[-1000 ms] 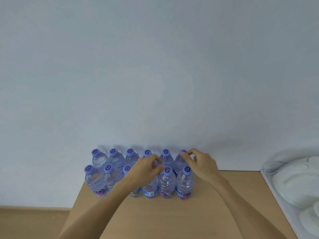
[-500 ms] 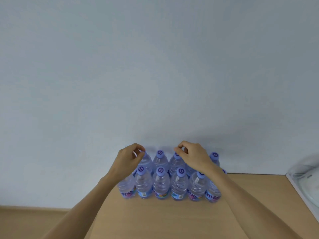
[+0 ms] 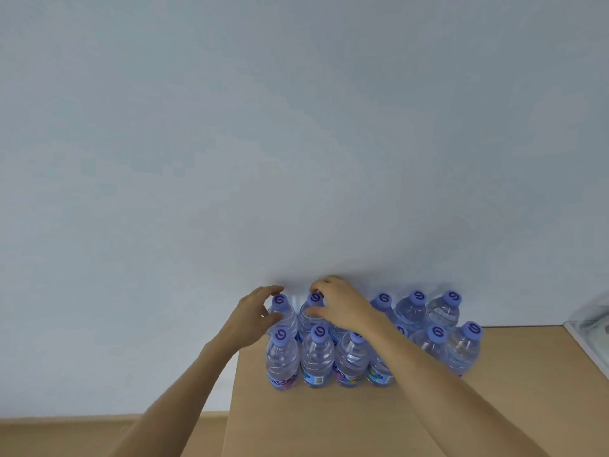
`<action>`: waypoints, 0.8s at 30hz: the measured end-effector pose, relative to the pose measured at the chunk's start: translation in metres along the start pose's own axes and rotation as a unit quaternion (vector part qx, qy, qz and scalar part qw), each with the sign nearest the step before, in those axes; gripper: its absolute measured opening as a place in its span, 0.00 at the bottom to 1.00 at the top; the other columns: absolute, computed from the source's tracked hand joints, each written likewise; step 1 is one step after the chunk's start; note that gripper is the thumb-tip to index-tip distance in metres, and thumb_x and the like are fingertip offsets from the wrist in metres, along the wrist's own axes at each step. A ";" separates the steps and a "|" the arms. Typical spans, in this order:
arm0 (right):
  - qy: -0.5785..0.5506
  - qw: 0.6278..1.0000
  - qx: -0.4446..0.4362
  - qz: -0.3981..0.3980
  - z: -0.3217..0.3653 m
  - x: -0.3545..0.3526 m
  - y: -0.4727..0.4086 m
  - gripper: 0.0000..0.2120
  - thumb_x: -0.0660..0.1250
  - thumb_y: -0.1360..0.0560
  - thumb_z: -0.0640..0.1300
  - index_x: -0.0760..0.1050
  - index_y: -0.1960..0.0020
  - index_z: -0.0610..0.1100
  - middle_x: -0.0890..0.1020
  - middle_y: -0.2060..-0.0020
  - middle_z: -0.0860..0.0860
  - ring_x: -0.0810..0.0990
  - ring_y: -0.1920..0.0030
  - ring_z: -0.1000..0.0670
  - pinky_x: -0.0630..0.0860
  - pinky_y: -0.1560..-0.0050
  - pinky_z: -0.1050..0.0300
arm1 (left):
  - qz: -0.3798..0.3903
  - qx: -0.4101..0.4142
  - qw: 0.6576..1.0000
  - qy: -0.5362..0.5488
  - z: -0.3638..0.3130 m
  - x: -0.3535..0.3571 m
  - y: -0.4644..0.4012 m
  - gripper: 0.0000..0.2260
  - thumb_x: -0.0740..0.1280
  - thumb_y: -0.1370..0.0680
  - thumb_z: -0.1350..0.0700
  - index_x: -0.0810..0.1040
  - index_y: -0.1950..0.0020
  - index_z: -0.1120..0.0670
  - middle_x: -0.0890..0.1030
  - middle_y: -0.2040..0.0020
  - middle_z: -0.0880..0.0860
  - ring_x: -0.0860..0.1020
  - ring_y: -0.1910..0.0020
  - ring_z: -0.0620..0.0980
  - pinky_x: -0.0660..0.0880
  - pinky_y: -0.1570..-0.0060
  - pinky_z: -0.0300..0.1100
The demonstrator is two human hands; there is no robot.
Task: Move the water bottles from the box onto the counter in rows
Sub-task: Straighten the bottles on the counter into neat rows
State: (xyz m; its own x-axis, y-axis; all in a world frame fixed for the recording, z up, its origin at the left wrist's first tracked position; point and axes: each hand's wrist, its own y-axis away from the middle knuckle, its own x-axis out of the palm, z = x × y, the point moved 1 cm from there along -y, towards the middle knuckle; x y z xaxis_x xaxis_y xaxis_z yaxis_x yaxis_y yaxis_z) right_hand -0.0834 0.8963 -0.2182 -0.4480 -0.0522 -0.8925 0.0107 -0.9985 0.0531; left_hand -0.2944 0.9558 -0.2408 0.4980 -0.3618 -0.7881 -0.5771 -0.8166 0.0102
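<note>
Several clear water bottles with purple caps stand in two rows on the wooden counter (image 3: 329,423), against the wall. My left hand (image 3: 247,321) curls round the neck of the back-left bottle (image 3: 285,316), fingers behind its cap and thumb in front. My right hand (image 3: 346,305) pinches the top of the second back bottle (image 3: 309,318), fingers over its cap. My right forearm crosses the middle of the front row (image 3: 283,357) and hides parts of some bottles. The box is not in view.
A white object (image 3: 590,328) sits at the counter's right edge, partly cut off. The counter's left edge runs just left of the bottles, with a lower wooden surface (image 3: 66,437) beyond it. A plain wall stands right behind the back row.
Both hands have worked leftward along the back row, from the middle and right-end caps to the two leftmost bottles. The view has shifted left with them.
</note>
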 end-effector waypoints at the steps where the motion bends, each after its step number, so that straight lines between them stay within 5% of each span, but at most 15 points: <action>1: 0.008 1.000 0.001 -0.006 0.000 0.001 -0.002 0.21 0.70 0.26 0.53 0.76 0.38 0.43 0.77 0.43 0.47 0.73 0.42 0.47 0.72 0.43 0.52 | 0.002 -0.001 1.000 -0.002 0.000 0.001 -0.001 0.22 0.68 0.22 0.56 0.69 0.29 0.48 0.75 0.34 0.47 0.78 0.57 0.47 0.73 0.53 0.33; 12: -0.041 0.997 -0.035 -0.057 -0.008 0.009 -0.002 0.17 0.73 0.26 0.50 0.78 0.41 0.43 0.77 0.47 0.49 0.75 0.47 0.49 0.72 0.48 0.57 | -0.073 -0.045 0.996 0.012 0.002 0.015 -0.008 0.10 0.72 0.25 0.55 0.76 0.46 0.52 0.80 0.49 0.48 0.77 0.59 0.45 0.69 0.61 0.30; 15: -0.060 0.996 -0.038 -0.054 -0.010 0.010 -0.002 0.18 0.73 0.26 0.50 0.78 0.40 0.42 0.78 0.47 0.49 0.76 0.47 0.50 0.72 0.47 0.58 | -0.111 -0.082 0.989 0.049 0.005 0.017 -0.009 0.13 0.76 0.29 0.50 0.74 0.53 0.53 0.78 0.55 0.46 0.75 0.59 0.41 0.68 0.64 0.30; 21: -0.075 0.995 -0.037 -0.059 -0.012 0.011 -0.003 0.17 0.73 0.27 0.48 0.78 0.41 0.42 0.78 0.47 0.49 0.76 0.48 0.49 0.71 0.50 0.60 | -0.015 -0.036 0.999 0.029 0.007 0.009 -0.010 0.18 0.71 0.24 0.53 0.74 0.35 0.46 0.79 0.42 0.44 0.78 0.61 0.42 0.70 0.61 0.26; 24: -0.074 0.995 -0.040 -0.051 -0.013 0.011 -0.004 0.17 0.73 0.26 0.49 0.78 0.40 0.42 0.78 0.47 0.49 0.75 0.47 0.49 0.71 0.49 0.60 | -0.021 -0.041 0.999 0.022 0.007 0.007 -0.011 0.13 0.71 0.25 0.54 0.76 0.41 0.46 0.81 0.47 0.46 0.80 0.66 0.43 0.72 0.66 0.27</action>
State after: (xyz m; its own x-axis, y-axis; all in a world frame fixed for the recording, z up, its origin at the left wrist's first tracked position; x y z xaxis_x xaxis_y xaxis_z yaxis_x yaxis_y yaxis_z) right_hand -0.0766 0.8993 -0.2345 -0.5772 0.0469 -0.8152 0.0271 -0.9967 -0.0765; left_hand -0.2897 0.9653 -0.2505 0.5492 -0.3446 -0.7614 -0.5013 -0.8648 0.0298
